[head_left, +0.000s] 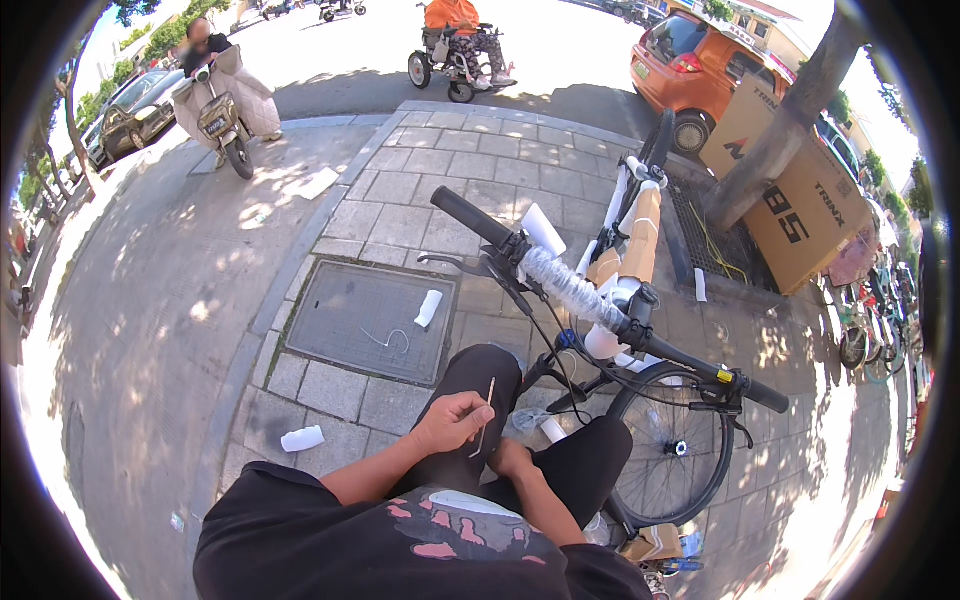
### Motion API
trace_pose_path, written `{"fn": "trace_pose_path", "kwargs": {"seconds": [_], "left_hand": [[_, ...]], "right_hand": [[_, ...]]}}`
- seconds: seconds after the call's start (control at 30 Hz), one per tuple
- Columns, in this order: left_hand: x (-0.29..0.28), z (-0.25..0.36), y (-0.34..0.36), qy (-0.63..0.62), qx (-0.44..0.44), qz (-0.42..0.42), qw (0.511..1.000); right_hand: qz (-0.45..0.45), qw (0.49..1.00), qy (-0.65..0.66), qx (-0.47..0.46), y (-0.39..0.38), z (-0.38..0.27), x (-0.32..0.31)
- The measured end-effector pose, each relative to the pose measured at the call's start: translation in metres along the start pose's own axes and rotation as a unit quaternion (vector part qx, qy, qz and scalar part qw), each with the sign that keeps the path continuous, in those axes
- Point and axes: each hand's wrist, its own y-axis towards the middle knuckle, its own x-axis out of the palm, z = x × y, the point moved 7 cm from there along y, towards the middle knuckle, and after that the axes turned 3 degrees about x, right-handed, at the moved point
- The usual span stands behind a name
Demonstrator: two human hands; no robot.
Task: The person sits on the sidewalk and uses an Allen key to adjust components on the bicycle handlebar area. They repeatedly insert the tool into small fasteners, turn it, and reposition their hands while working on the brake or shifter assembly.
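Above my left thigh, my left hand (455, 424) pinches a thin L-shaped hex key (491, 392), its long end up and its short bent end down. Lower down, between my knees, is my right hand (511, 458); its fingers are mostly hidden, so I cannot tell if they hold anything. Just ahead of my knees stands a partly wrapped bicycle (643, 240). Its black handlebar (690, 361) runs slantwise, with clear wrap (572, 288) around one part. The front wheel (672, 443) is to the right of my knees, turned sideways.
White foam pieces (303, 439) and a thin white tie (385, 340) lie on the paving and a metal cover (340, 310). A large cardboard box (800, 205) leans by a tree trunk (790, 120). Beyond are an orange car (690, 70), a wheelchair rider (458, 45) and a scooter rider (222, 100).
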Motion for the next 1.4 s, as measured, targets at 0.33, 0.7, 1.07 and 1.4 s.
{"fn": "trace_pose_path", "kwargs": {"seconds": [0.33,0.7,1.07,1.4], "left_hand": [[0.003,-0.006,0.001,0.0,0.003,-0.008,1.0],[0.004,-0.007,0.002,-0.011,-0.017,-0.009,1.0],[0.002,-0.008,0.0,-0.006,-0.012,-0.008,1.0],[0.002,-0.008,0.001,-0.012,-0.011,-0.006,1.0]], "right_hand": [[0.011,1.0,-0.009,-0.008,0.006,0.003,0.003],[0.049,0.998,0.044,-0.001,0.01,0.004,-0.005],[0.078,0.996,0.033,0.0,-0.003,-0.003,-0.013],[0.108,0.992,0.056,-0.007,0.001,0.005,-0.007]]}}
